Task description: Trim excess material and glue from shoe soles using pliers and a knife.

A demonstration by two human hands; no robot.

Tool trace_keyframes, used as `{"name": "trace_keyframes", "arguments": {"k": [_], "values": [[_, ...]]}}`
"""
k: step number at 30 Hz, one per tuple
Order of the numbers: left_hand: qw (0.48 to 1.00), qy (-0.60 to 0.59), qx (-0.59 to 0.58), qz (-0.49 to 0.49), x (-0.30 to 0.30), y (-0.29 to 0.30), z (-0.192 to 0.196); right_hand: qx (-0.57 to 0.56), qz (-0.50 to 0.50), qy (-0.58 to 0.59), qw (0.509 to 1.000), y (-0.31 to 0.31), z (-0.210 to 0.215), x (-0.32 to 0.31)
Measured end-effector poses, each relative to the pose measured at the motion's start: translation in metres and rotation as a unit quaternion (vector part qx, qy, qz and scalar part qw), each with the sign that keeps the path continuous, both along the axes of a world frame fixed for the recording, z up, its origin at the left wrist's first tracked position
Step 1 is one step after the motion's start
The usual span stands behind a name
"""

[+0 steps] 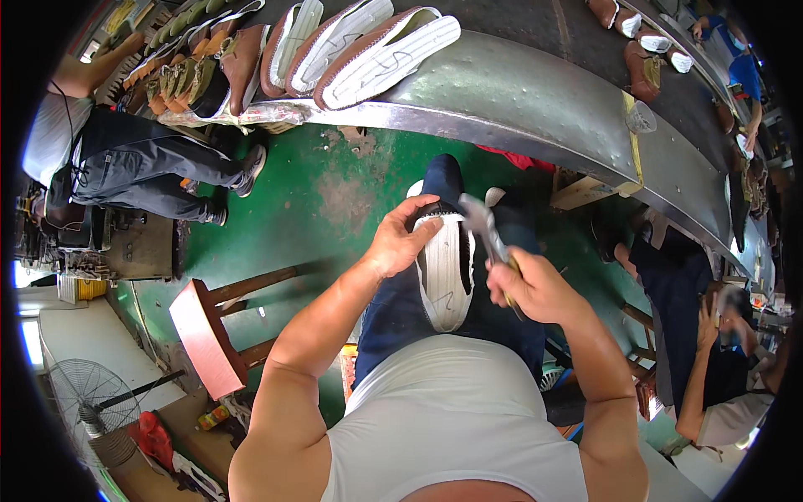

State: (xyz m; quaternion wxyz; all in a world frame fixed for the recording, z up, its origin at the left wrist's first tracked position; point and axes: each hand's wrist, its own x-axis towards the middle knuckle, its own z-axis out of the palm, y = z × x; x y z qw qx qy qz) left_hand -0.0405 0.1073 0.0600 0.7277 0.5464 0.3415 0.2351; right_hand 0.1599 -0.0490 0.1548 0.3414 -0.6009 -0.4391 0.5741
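A shoe [447, 276] lies bottom up on my lap, its pale striped underside facing me and a dark upper with a white edge around it. My left hand [403, 237] is closed on its far end, the thumb pressing on the underside near a dark band with a jagged white edge. To the right, my right hand [535, 286] grips the yellow and dark handle of a hammer [485, 224]. The hammer's metal head is blurred and hangs beside the shoe's far end; whether it touches the shoe I cannot tell.
A metal-edged bench [535, 92] curves across ahead, with several brown shoes [389, 58] bottom up at its left. A wooden stool [207, 335] and a fan [94, 414] stand to my left. One person [150, 159] is at far left, another [694, 309] at right.
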Motion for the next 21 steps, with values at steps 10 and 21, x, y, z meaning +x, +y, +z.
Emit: {"name": "trace_keyframes", "arguments": {"k": [10, 21], "values": [[0.968, 0.216, 0.121, 0.042, -0.039, -0.077, -0.011, 0.078, -0.096, -0.219, 0.968, -0.009, -0.073, -0.028], [0.975, 0.175, 0.066, -0.119, -0.015, -0.079, -0.016, -0.009, -0.141, -0.205, 0.969, -0.062, -0.138, -0.037]]}}
